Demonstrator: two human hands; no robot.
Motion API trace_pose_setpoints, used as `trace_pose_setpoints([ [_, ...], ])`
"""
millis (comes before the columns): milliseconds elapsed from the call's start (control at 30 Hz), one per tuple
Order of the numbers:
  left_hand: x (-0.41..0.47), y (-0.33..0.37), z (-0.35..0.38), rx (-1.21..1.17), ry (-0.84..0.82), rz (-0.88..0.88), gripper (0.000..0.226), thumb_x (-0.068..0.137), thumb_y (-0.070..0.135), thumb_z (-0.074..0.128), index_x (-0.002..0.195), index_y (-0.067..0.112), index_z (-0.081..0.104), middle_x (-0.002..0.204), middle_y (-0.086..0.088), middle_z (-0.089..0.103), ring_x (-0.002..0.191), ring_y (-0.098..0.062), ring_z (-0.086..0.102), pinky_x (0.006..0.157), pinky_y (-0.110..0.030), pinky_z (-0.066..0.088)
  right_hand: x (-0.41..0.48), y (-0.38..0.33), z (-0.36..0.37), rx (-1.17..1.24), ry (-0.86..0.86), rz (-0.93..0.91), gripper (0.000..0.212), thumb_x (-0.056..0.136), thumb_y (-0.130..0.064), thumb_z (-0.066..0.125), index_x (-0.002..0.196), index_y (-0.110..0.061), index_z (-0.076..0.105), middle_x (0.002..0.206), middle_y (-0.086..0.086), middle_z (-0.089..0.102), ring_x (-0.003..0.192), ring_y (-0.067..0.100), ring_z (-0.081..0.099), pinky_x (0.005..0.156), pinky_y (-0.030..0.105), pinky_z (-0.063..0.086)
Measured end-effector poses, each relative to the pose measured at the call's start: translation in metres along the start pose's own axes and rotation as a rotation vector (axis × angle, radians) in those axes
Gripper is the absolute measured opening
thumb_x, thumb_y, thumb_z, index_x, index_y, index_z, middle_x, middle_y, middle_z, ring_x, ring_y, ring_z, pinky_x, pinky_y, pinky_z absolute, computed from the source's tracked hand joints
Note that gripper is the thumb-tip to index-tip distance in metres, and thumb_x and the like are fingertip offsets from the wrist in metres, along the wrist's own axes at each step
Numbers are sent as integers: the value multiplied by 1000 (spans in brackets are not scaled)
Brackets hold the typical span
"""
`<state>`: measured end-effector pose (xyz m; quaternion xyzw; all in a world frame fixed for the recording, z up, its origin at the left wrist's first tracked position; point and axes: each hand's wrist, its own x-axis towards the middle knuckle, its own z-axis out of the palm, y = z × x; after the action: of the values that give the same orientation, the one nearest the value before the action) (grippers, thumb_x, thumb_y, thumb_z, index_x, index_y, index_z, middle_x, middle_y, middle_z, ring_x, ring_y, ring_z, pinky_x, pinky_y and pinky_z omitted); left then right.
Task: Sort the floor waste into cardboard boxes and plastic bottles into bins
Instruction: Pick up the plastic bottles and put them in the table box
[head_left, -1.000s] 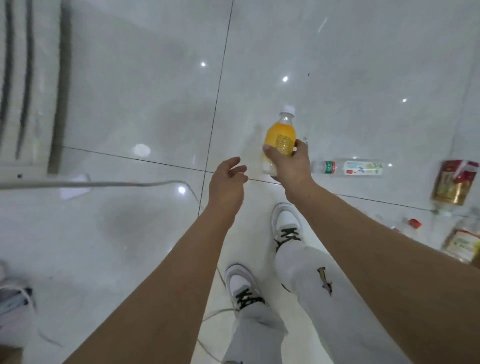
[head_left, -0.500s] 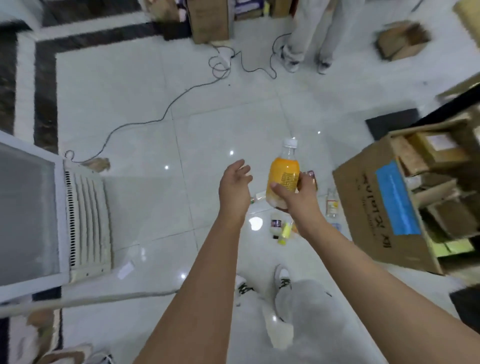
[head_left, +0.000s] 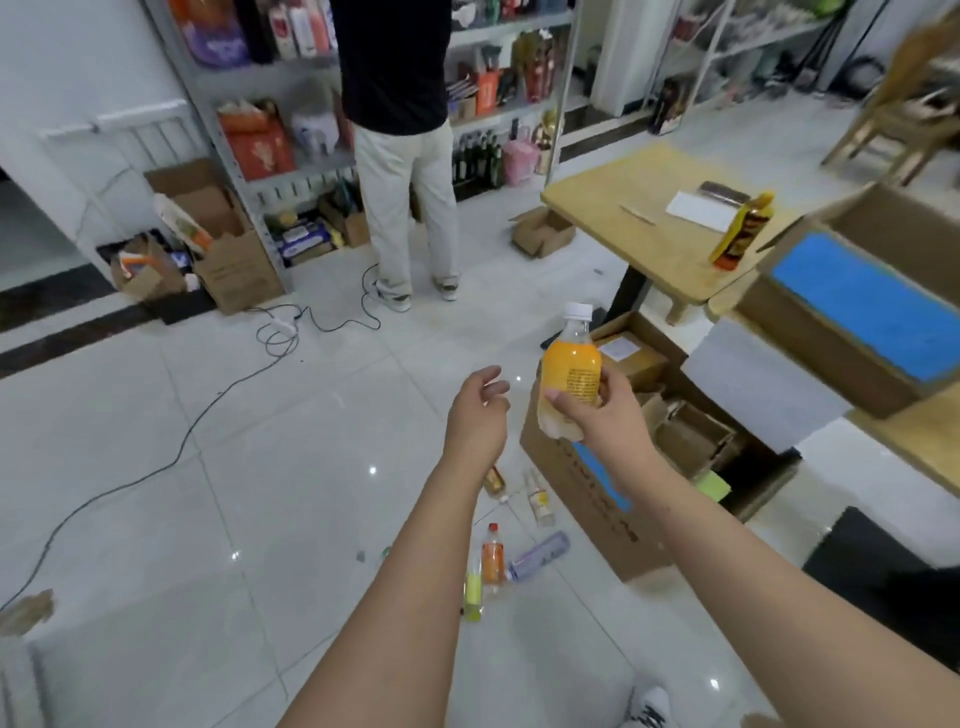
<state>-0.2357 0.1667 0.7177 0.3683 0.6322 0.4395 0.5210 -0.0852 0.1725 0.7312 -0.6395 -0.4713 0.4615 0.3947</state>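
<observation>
Right hand (head_left: 597, 415) fingers (head_left: 609, 383) were clamped round the orange bottle (head_left: 569, 364), with the thumb across the lower label. The bottle was upright, white cap on top, and held in the air. Left hand (head_left: 475, 415) sat just left of those fingers, apart from the bottle. Its own fingers (head_left: 492, 385) were loosely spread and held nothing.

Directly under and behind the gripping fingers we saw an open cardboard box (head_left: 582, 488) on the floor with a blue patch on its side. Smaller cartons (head_left: 691, 436) were packed inside it. The bottle was over the box's near-left corner, not in it.

Below the fingers, on the white tile floor (head_left: 260, 493) beside the box wall, loose bottles lay scattered. We logged a small orange one (head_left: 492, 558), a yellow-green one (head_left: 472, 592), a clear purplish one (head_left: 537, 556) and a pale one (head_left: 540, 501) nearer the box. All lay on their sides, close together. Whether they touched each other we could not tell.

Up and right of the fingers stood a wooden desk (head_left: 613, 208) with a white sheet (head_left: 698, 208) and a tilted yellow-brown bottle (head_left: 740, 231) at its edge. Farther right was a second box (head_left: 852, 312) with a blue panel.

Well beyond the fingers a person (head_left: 400, 156) stood facing a stocked shelf (head_left: 291, 104). A black cable (head_left: 182, 441) ran across the floor far left of the fingers.
</observation>
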Motion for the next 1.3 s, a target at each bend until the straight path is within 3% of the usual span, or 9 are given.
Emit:
trace_pose_setpoints([
  [133, 4, 26, 86, 22, -25, 57, 39, 94, 9, 49, 130, 24, 52, 117, 7, 64, 107, -11, 60, 88, -24, 48, 31, 5, -84, 56, 3, -18, 78, 78, -36, 80, 142, -19, 39, 125, 1, 59, 106, 17, 62, 95, 43, 53],
  [200, 4, 36, 128, 19, -7, 74, 36, 94, 11, 50, 129, 23, 53, 114, 7, 65, 105, -11, 62, 83, -21, 48, 47, 8, -123, 78, 2, -41, 76, 79, -34, 80, 141, -18, 39, 121, -1, 59, 98, 10, 60, 86, 32, 54],
  [333, 10, 52, 209, 37, -14, 111, 31, 96, 20, 53, 127, 23, 55, 116, 3, 66, 109, -15, 63, 98, -35, 49, 86, 10, -196, 41, -23, -89, 60, 82, -33, 77, 131, -25, 42, 99, -19, 55, 86, -5, 55, 70, 14, 44],
  [567, 10, 74, 287, 15, -64, 86, 32, 97, 26, 54, 129, 25, 55, 122, 4, 64, 108, -12, 64, 93, -31, 51, 120, 17, -269, 73, 5, -74, 69, 80, -38, 78, 136, -21, 43, 114, -7, 59, 100, 10, 61, 89, 33, 53],
  [700, 22, 88, 321, 44, -127, 44, 30, 96, 24, 55, 125, 26, 56, 124, 2, 62, 108, -14, 63, 91, -30, 52, 128, 20, -303, 105, 82, -63, 53, 83, -36, 76, 124, -26, 45, 99, -18, 54, 90, 0, 56, 87, 33, 52],
  [900, 42, 110, 388, 66, -288, 7, 33, 94, 18, 56, 127, 21, 57, 120, -2, 64, 100, -14, 66, 87, -31, 54, 141, 25, -361, 71, 229, -20, 74, 77, -47, 78, 138, -21, 44, 123, -3, 59, 110, 17, 60, 93, 46, 54],
  [1033, 49, 121, 432, 68, -386, 18, 33, 95, 20, 54, 127, 23, 55, 127, -2, 60, 104, -15, 65, 96, -40, 52, 160, 24, -409, 65, 312, -13, 69, 79, -46, 77, 135, -22, 46, 120, -2, 61, 102, 15, 63, 86, 41, 57],
  [1167, 69, 138, 478, 94, -409, 27, 35, 95, 21, 55, 130, 26, 54, 127, 4, 57, 101, -9, 63, 87, -30, 54, 201, 16, -463, 33, 396, -19, 73, 79, -48, 76, 138, -19, 44, 118, -3, 61, 101, 14, 63, 87, 38, 56],
  [1300, 99, 144, 530, 128, -387, 34, 36, 95, 22, 55, 131, 26, 53, 126, 2, 57, 101, -8, 63, 95, -34, 52, 255, 17, -516, -13, 422, -40, 72, 79, -43, 78, 137, -16, 45, 118, -1, 62, 101, 16, 63, 78, 29, 55],
])
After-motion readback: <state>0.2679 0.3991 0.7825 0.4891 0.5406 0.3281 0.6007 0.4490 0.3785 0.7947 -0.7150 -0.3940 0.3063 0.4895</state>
